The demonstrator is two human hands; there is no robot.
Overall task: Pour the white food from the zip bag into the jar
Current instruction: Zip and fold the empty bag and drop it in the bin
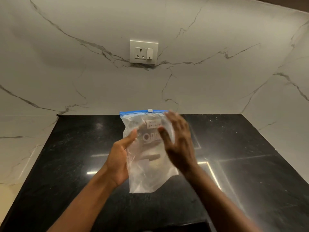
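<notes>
The thin, floppy zip bag (148, 153) is held by the left hand (119, 158); the right hand (179, 141) is open beside it. It is best gripped near the blue zip strip (133, 112).

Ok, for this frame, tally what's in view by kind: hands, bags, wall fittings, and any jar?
hands: 2, left hand gripping the bag, right hand open beside it
zip bag: 1, blue zip strip on top
socket plate: 1
jar: 0 in view
Total: 4
</notes>
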